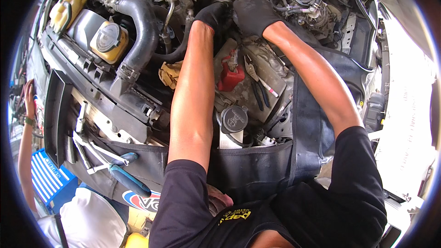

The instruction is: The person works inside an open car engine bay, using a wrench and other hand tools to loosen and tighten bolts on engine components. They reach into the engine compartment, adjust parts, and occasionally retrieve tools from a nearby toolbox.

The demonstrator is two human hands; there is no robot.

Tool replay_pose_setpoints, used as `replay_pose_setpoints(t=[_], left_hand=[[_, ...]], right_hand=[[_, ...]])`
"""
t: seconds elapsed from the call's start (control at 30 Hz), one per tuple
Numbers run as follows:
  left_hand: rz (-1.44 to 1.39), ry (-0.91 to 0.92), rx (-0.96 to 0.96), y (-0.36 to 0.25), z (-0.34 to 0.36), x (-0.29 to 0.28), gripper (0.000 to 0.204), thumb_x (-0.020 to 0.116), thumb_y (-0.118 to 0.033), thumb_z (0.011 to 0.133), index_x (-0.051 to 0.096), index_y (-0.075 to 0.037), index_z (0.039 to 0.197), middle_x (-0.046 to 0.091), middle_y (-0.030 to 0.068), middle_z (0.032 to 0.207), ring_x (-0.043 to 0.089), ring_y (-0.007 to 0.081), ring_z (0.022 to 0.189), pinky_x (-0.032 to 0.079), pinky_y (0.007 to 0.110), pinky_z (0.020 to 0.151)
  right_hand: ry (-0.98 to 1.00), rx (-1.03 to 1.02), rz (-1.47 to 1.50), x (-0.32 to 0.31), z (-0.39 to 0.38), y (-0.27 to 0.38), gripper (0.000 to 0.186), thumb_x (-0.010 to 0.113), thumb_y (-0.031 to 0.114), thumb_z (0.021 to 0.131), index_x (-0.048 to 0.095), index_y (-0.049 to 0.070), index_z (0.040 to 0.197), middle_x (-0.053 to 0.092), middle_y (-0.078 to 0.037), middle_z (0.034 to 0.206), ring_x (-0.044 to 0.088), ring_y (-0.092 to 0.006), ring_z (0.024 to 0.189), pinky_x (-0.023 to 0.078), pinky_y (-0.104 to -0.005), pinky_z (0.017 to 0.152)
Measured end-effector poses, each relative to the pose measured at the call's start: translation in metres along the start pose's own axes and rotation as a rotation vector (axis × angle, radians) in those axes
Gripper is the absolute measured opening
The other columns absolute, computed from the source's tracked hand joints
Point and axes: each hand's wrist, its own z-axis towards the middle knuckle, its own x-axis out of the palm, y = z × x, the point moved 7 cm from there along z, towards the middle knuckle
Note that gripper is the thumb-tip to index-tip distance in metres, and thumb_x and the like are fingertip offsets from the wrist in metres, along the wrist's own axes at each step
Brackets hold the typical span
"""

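Both my hands wear black gloves and reach deep into the engine bay at the top middle. My left hand is beside a metal part, its fingers hidden among dark components. Close to its right, my right hand is curled with its back toward me; whatever its fingers grip is out of sight. Below the hands, pliers with dark handles lie on a grey tray-like surface. Beside them are a white pen-like stick and a red plastic cover. Crumpled brown paper or cloth sits left of my left forearm.
A thick black hose and a yellowish reservoir stand at left. A round black cap is near the front. Tools with white shafts and a blue handle rest on the black fender cover. Another person is at lower left.
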Motion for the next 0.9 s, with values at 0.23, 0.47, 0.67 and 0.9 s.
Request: replay_pose_setpoints(t=[0.23, 0.47, 0.67, 0.9], left_hand=[[-0.426, -0.058, -0.229, 0.063, 0.010, 0.020, 0.036, 0.059, -0.016, 0.084, 0.062, -0.008, 0.120, 0.068, 0.0108, 0.111, 0.062, 0.0251, 0.103, 0.050, 0.032, 0.092], [-0.297, -0.101, -0.282, 0.055, 0.010, 0.009, 0.041, 0.059, -0.030, 0.085, 0.063, -0.007, 0.119, 0.068, 0.0137, 0.112, 0.062, 0.0282, 0.105, 0.050, 0.034, 0.091], [-0.172, -0.088, -0.322, 0.048, 0.014, 0.010, 0.049, 0.059, -0.042, 0.086, 0.064, -0.005, 0.119, 0.068, 0.0163, 0.112, 0.063, 0.0309, 0.107, 0.050, 0.035, 0.091], [0.182, -0.199, -0.778, 0.017, 0.011, -0.014, 0.064, 0.062, -0.058, 0.082, 0.068, -0.003, 0.115, 0.069, 0.0214, 0.110, 0.064, 0.0353, 0.107, 0.051, 0.039, 0.089]], right_hand=[[-0.005, 0.062, 0.009, 0.006, 0.003, -0.004, 0.026, 0.064, 0.033, 0.080, 0.070, 0.009, 0.083, 0.070, -0.017, 0.080, 0.069, -0.0349, 0.078, 0.053, -0.0486, 0.071], [0.001, 0.131, 0.048, -0.006, 0.007, 0.000, 0.031, 0.064, 0.038, 0.077, 0.073, 0.009, 0.080, 0.070, -0.018, 0.080, 0.070, -0.0356, 0.078, 0.054, -0.0481, 0.072], [-0.125, -0.138, 0.022, -0.002, -0.025, 0.037, 0.019, 0.063, 0.026, 0.078, 0.069, 0.009, 0.085, 0.068, -0.013, 0.081, 0.067, -0.0341, 0.076, 0.052, -0.0493, 0.071], [0.273, -0.100, 0.022, -0.035, -0.135, 0.044, 0.012, 0.059, 0.012, 0.078, 0.066, 0.006, 0.085, 0.067, -0.013, 0.082, 0.066, -0.0321, 0.078, 0.052, -0.0476, 0.071]])
